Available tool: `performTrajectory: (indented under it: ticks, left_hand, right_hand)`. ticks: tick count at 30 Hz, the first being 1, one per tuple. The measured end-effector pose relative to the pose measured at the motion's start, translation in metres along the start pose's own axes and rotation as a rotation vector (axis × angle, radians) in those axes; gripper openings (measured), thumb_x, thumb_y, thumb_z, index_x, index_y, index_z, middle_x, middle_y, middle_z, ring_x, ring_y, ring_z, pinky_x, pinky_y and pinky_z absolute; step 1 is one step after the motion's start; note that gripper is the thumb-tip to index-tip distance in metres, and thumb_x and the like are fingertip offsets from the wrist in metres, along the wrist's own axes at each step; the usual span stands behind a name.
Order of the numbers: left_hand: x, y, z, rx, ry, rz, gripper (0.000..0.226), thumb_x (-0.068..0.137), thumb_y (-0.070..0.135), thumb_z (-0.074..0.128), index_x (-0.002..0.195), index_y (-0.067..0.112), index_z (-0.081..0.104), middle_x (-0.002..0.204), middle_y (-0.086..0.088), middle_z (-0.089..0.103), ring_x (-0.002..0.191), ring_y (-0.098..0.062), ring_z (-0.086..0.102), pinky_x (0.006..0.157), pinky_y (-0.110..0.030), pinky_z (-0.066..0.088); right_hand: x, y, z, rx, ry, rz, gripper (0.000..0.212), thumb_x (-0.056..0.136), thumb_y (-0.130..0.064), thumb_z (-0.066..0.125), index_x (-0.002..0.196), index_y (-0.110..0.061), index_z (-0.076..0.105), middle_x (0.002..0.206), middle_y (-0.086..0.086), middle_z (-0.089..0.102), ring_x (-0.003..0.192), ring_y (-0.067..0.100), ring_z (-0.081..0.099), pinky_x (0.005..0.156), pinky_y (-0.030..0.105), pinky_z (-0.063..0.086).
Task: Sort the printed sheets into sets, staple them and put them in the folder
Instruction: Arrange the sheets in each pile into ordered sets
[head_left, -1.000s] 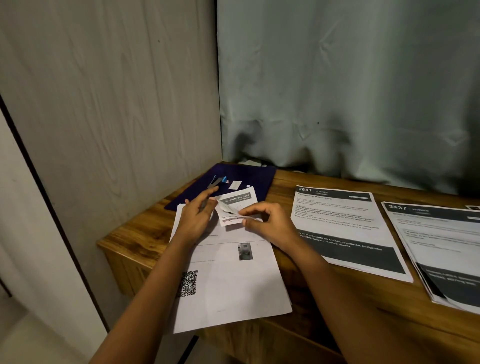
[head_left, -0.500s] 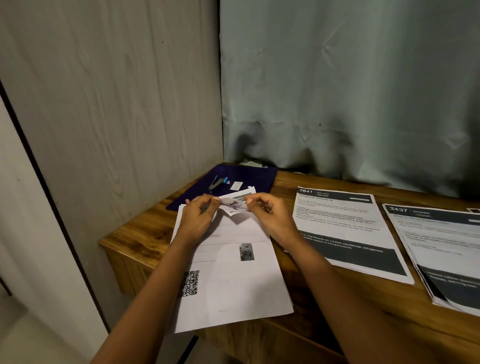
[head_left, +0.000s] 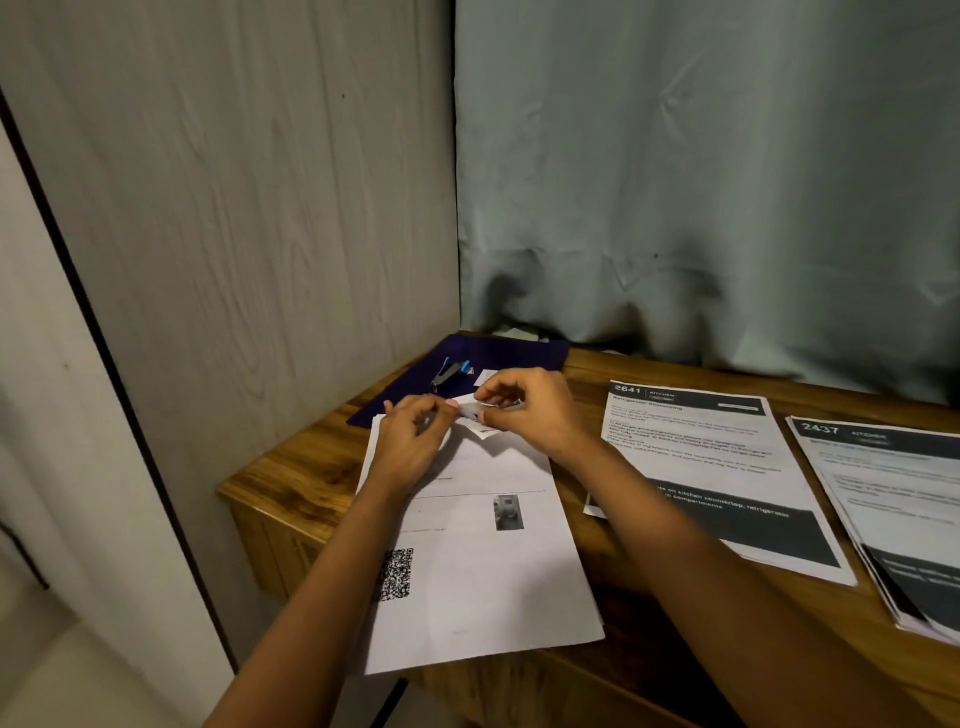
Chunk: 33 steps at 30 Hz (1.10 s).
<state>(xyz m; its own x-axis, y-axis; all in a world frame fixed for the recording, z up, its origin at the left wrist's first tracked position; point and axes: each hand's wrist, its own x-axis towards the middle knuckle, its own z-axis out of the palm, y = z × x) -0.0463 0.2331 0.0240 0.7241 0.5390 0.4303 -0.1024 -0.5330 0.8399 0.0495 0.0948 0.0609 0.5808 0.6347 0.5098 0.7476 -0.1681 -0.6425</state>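
Wall panel (head_left: 234, 208): grey wood grain, standing along the left edge of the tabletop (head_left: 301, 467).
Folder (head_left: 519, 353): dark blue, lying flat at the far left corner of the tabletop, partly under the far edge of the QR-code sheets.
Stapler (head_left: 451, 370): blue and metal, resting on the folder, with a small white slip (head_left: 485, 375) just right of it.
QR-code sheets (head_left: 483, 587): white, lying on the near left of the tabletop with the near edge overhanging it; the far top edge is lifted and folded over.
Left hand (head_left: 410, 441): over the far part of these sheets, fingers curled and pinching the folded paper from the left.
Right hand (head_left: 535, 410): just right of the left hand, fingers curled and pinching the same fold from the right.
Sheet 2641 (head_left: 727, 467): flat on the middle of the tabletop, dark header and dark band.
Stack 2437 (head_left: 893, 493): at the right edge, partly out of view.
Curtain (head_left: 701, 182): pale green, hanging behind the tabletop.
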Motion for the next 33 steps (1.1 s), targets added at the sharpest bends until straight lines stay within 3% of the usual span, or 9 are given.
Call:
performTrajectory:
  ticks: [5,9,11,13,15,20,25,28,33]
  left_hand:
    - [0.002,-0.003,-0.001,0.010,0.006,0.037,0.015,0.095,0.027,0.056,0.096,0.019,0.069,0.111,-0.001,0.058,0.105,-0.019,0.057,0.073,-0.010,0.042]
    - [0.000,-0.002,-0.001,0.017,-0.017,0.056,0.014,0.095,0.027,0.056,0.093,0.022,0.069,0.108,0.002,0.057,0.106,-0.015,0.053,0.093,-0.017,0.040]
    - [0.001,-0.005,-0.001,0.040,-0.007,0.072,0.016,0.094,0.030,0.057,0.093,0.022,0.070,0.103,0.008,0.057,0.105,-0.013,0.052,0.107,-0.029,0.035]
    - [0.003,-0.008,-0.001,0.058,-0.004,0.077,0.015,0.093,0.033,0.057,0.092,0.025,0.069,0.100,0.014,0.055,0.104,-0.012,0.051,0.108,-0.048,0.034]
    - [0.003,-0.009,-0.001,0.063,0.000,0.091,0.013,0.093,0.034,0.057,0.091,0.028,0.068,0.099,0.017,0.054,0.104,-0.012,0.051,0.107,-0.054,0.032]
    - [0.004,-0.009,0.000,0.042,0.012,0.091,0.013,0.094,0.033,0.056,0.091,0.027,0.067,0.098,0.016,0.054,0.105,-0.014,0.051,0.109,-0.053,0.031]
    - [0.007,-0.016,0.000,0.064,-0.007,0.112,0.014,0.094,0.039,0.054,0.084,0.041,0.063,0.098,0.024,0.054,0.106,-0.011,0.051,0.113,-0.058,0.022]
    - [0.009,-0.021,0.001,0.081,-0.008,0.120,0.015,0.093,0.041,0.054,0.090,0.035,0.067,0.099,0.022,0.056,0.107,-0.011,0.052,0.113,-0.058,0.022]
    - [0.009,-0.017,0.002,0.178,0.006,0.122,0.023,0.096,0.033,0.053,0.098,0.017,0.070,0.107,0.005,0.059,0.112,-0.017,0.052,0.120,-0.046,0.000]
  right_hand:
    - [0.002,-0.001,0.003,-0.069,0.051,-0.001,0.006,0.083,-0.016,0.071,0.087,-0.020,0.070,0.077,-0.008,0.065,0.069,0.004,0.060,0.059,0.013,0.049]
    - [-0.001,-0.001,0.001,-0.154,0.088,0.000,0.004,0.086,-0.020,0.065,0.086,-0.022,0.067,0.072,-0.008,0.065,0.067,0.007,0.062,0.065,0.027,0.057]
    - [-0.003,-0.006,-0.001,-0.264,0.081,0.001,0.005,0.087,-0.022,0.063,0.090,-0.021,0.066,0.076,-0.007,0.064,0.069,0.008,0.060,0.063,0.027,0.056]
    - [-0.004,-0.013,-0.003,-0.406,0.064,-0.018,0.010,0.089,-0.025,0.059,0.095,-0.020,0.065,0.080,-0.005,0.062,0.070,0.010,0.056,0.059,0.024,0.050]
    - [-0.005,-0.018,-0.004,-0.486,0.056,-0.049,0.014,0.092,-0.026,0.055,0.099,-0.018,0.063,0.084,-0.001,0.063,0.070,0.011,0.054,0.058,0.024,0.047]
    - [-0.007,-0.015,-0.003,-0.505,0.032,-0.060,0.021,0.098,-0.021,0.045,0.107,-0.013,0.062,0.093,0.006,0.067,0.071,0.013,0.055,0.057,0.022,0.043]
    - [-0.015,-0.006,-0.004,-0.367,0.095,-0.015,0.023,0.099,-0.021,0.046,0.107,-0.012,0.066,0.092,0.006,0.069,0.074,0.013,0.060,0.053,0.019,0.040]
    - [-0.018,-0.003,-0.002,-0.253,0.129,0.041,0.018,0.097,-0.019,0.050,0.099,-0.011,0.067,0.087,0.005,0.069,0.072,0.012,0.060,0.057,0.022,0.046]
    - [-0.017,0.000,-0.002,-0.258,0.114,0.066,0.016,0.095,-0.017,0.051,0.095,-0.012,0.067,0.084,0.004,0.068,0.072,0.012,0.061,0.063,0.030,0.052]
